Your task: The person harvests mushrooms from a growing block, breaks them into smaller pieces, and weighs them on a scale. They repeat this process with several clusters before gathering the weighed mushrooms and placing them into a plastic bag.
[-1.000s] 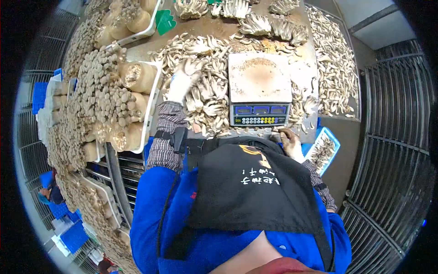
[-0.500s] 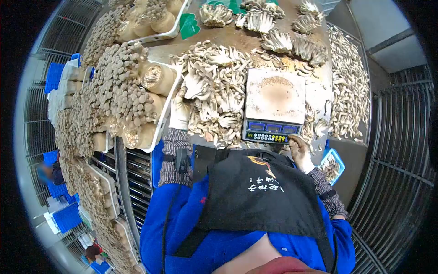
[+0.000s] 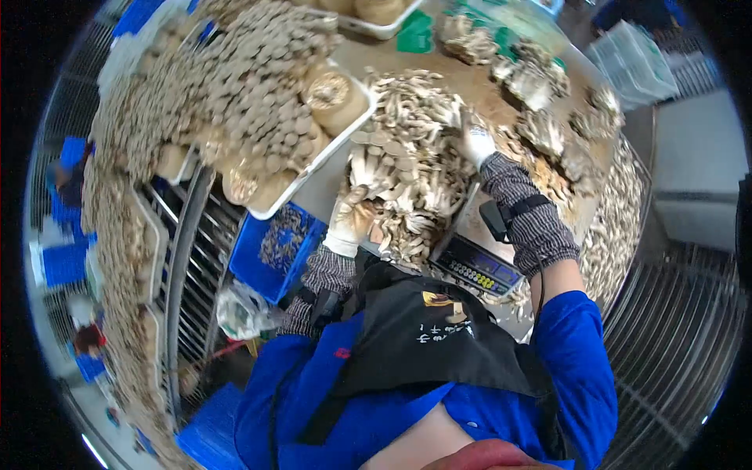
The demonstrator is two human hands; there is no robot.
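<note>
A heap of loose grey-brown mushrooms [image 3: 415, 110] covers the table in front of me. My left hand [image 3: 350, 221], in a white glove with a stained palm, is closed at the lower left of the heap, against the base of a mushroom cluster [image 3: 372, 171]. At the heap's right edge is my right hand [image 3: 475, 144], also gloved; its fingertips reach in among the mushrooms and are partly hidden. Under my right forearm, a digital scale [image 3: 479, 265] shows its keypad and part of its plate.
Left of the heap, a white crate [image 3: 317, 166] holds mushroom-growing bags. Below it sits a blue basket [image 3: 274, 251] with small pieces inside. Several mushroom clusters [image 3: 540, 131] lie at the back right. More loose mushrooms [image 3: 619, 211] fill a container on the right.
My right hand has left the scale's keypad and moved forward to the heap's right side. My left hand is lower, beside a cluster. The view has turned and shifted.
</note>
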